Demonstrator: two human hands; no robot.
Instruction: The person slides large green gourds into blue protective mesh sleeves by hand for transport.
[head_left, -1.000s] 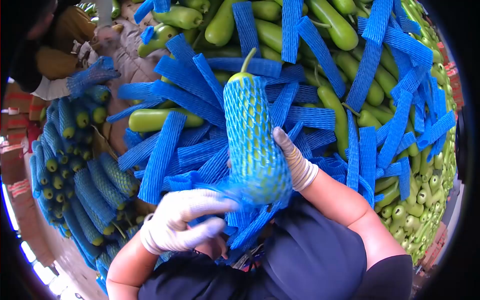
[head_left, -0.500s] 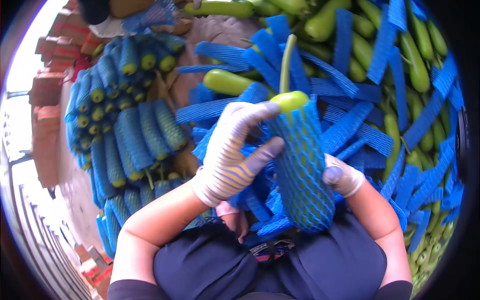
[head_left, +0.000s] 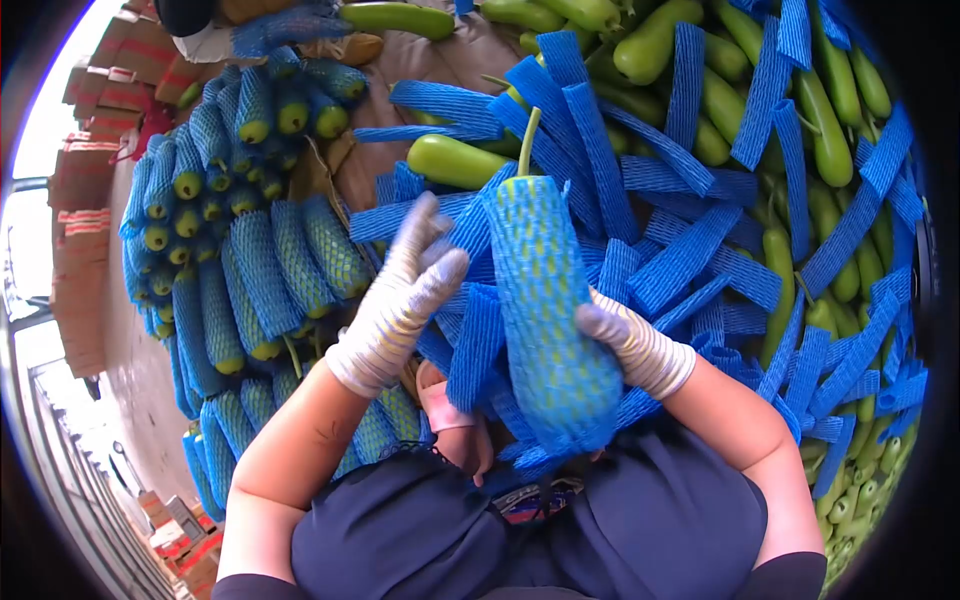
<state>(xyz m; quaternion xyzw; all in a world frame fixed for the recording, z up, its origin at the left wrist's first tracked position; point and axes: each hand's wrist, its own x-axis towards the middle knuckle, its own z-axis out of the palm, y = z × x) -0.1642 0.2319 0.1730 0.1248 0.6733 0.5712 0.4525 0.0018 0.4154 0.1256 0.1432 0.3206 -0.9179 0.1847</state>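
A long green gourd [head_left: 550, 310] stands nearly upright in front of me, its thin stem pointing up. Blue foam netting covers it from shoulder to base. My right hand [head_left: 645, 345], in a striped whitish glove, grips its right side, with the thumb across the front and the other fingers hidden behind. To the left, my gloved left hand [head_left: 395, 300] is off the gourd, fingers apart and holding nothing. Loose blue net sleeves [head_left: 680, 260] lie around and behind the gourd. A bare gourd [head_left: 455, 162] rests among them.
Netted gourds [head_left: 265, 275] are stacked in rows at the left. Bare gourds [head_left: 830, 130] pile up at the back and right, partly under sleeves. Cardboard boxes [head_left: 80, 240] stand at the far left. My foot in a pink sandal [head_left: 445, 410] shows below.
The netting now reaches up over the gourd's shoulder, which was bare. My left hand has let go of the top and moved left. The gourd has shifted left in my right hand.
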